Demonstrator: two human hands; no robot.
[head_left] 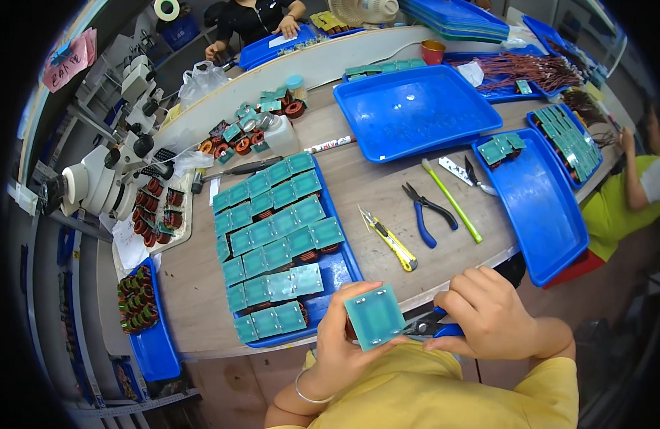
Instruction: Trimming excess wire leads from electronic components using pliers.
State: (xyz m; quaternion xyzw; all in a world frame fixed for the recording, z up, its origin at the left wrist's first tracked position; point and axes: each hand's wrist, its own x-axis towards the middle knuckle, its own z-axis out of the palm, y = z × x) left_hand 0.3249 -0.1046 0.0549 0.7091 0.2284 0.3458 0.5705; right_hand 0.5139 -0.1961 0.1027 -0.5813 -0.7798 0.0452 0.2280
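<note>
One green board (375, 317) partly hides the left hand (335, 346).

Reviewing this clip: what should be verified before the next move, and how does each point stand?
1. Green square circuit board gripped by the left hand: ok.
2. Blue-handled pliers gripped by the right hand: ok.
3. Tips at the board's lower-right corner: ok.
4. Tips closed on a pin: cannot tell, too small.
5. Left thumb well clear of the tips: not ok, apparently close.
6. Yellow utility knife away from both hands: ok, on the bench.
</note>
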